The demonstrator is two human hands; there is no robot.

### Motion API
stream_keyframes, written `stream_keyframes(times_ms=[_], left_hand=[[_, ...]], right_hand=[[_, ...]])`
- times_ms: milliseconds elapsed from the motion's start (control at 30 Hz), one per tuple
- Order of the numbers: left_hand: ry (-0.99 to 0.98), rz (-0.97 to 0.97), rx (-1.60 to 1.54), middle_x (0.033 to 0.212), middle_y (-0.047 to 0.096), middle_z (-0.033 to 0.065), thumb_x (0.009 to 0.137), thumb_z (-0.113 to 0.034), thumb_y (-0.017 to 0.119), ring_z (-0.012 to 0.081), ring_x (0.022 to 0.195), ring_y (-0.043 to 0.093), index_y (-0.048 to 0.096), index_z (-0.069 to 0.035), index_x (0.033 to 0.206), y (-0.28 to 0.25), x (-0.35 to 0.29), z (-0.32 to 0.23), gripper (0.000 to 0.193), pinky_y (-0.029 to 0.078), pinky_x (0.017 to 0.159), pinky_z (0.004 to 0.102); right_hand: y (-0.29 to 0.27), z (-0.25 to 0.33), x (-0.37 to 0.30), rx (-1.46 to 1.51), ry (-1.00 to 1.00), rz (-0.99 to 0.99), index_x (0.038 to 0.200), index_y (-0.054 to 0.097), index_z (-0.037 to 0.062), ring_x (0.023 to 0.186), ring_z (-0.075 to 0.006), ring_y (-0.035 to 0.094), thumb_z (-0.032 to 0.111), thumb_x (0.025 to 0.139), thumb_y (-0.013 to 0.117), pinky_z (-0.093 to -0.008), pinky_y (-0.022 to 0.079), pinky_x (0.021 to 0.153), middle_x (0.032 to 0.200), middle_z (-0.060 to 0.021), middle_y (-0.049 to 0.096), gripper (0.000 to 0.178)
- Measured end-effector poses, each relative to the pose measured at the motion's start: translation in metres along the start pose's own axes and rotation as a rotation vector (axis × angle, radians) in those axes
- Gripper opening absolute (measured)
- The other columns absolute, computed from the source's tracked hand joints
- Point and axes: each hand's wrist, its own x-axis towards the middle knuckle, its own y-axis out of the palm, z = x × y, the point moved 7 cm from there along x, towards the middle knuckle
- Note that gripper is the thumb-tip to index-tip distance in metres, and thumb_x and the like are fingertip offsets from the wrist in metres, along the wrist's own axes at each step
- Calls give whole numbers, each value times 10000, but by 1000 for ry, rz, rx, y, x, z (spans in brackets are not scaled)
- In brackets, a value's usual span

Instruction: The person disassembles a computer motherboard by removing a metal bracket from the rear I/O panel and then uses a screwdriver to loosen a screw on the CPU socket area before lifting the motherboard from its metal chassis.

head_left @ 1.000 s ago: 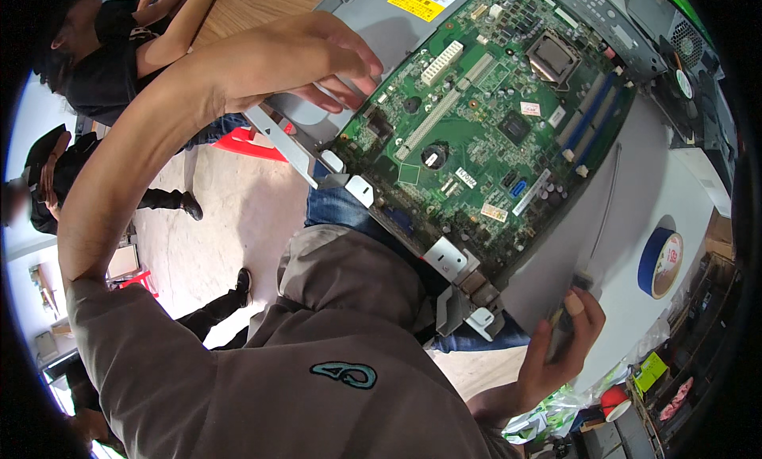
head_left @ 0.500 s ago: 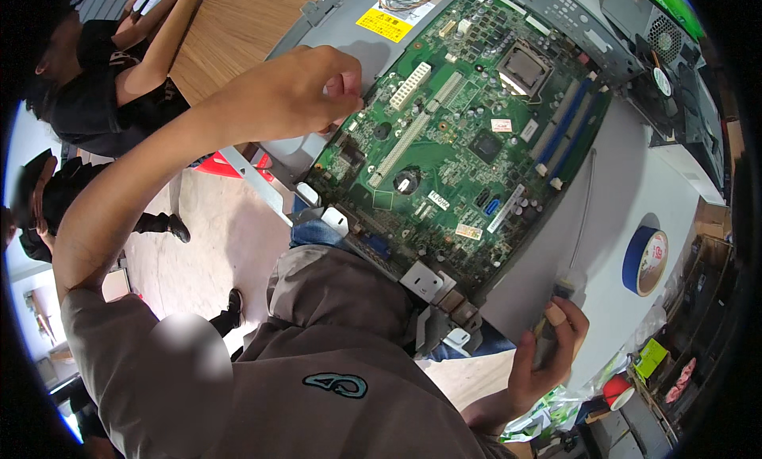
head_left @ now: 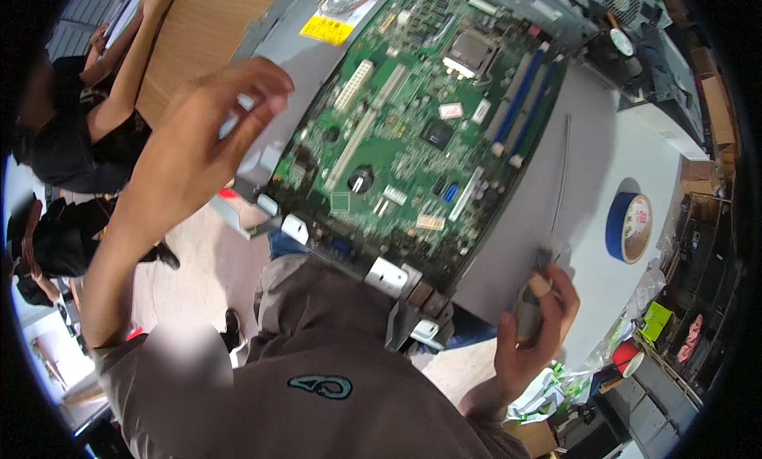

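Observation:
A green computer motherboard (head_left: 413, 153) lies in a grey metal case tray (head_left: 274, 121) in front of me. My left hand (head_left: 194, 141) is raised off the board's left edge, over the tray. Its thumb and fingertips come together in a pinch; what they hold, if anything, is too small to make out. My right hand (head_left: 540, 324) is closed around the handle of a screwdriver (head_left: 561, 177), right of the board. The long thin shaft points away from me over the table, and my fingers partly hide the handle. One finger wears a tan bandage.
A roll of blue tape (head_left: 627, 227) stands on the grey table (head_left: 591, 300) at right. Beyond it are shelving (head_left: 698, 300) and a red cup-like item (head_left: 627, 359). Other computer parts (head_left: 635, 22) sit far right. People in dark clothes (head_left: 71, 133) are by a wooden table (head_left: 198, 38) at left.
My left hand has lifted from the board's left edge and moved left. The board and table have shifted left in the picture. My right hand still holds the screwdriver.

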Motion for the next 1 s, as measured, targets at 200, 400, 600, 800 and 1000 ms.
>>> stream_keyframes(times_ms=[200,400,600,800,1000], left_hand=[[554,-668,100,825,660,135,785,115,629,237,684,616,648,40,919,8,-112,-29,154,484,613,322],[413,-409,-86,806,628,115,852,-3,647,247,662,604,675,32,1127,103,-140,-13,279,476,578,363],[244,-269,-332,873,630,114,874,46,641,242,684,572,497,25,1413,155,-146,-18,559,492,658,320],[303,-248,-105,876,648,109,880,-70,683,292,730,611,340,-19,1519,161,-150,-27,727,486,695,377],[248,-234,-24,934,678,141,901,-146,673,329,799,648,300,-64,1546,164,-148,-27,749,493,747,415]], right_hand=[[1,-12,-8,69,-65,-49,1287,578,-28,1327,-399,431,278,894,666,-489,369,1083,1406,-232,428,506],[-1,-11,-13,187,-104,-280,1261,599,-35,1278,-359,495,324,942,633,-479,351,1101,1379,-233,492,481],[-8,-9,-25,154,-96,-420,1225,628,-32,1221,-273,551,300,952,627,-406,394,1037,1328,-178,571,430],[-13,-6,-34,151,-128,-435,1226,637,-21,1229,-273,541,304,953,631,-423,382,1052,1324,-179,573,425],[-17,1,-36,196,-231,-426,1232,637,-14,1229,-271,538,222,955,630,-427,367,1071,1302,-168,589,364]])
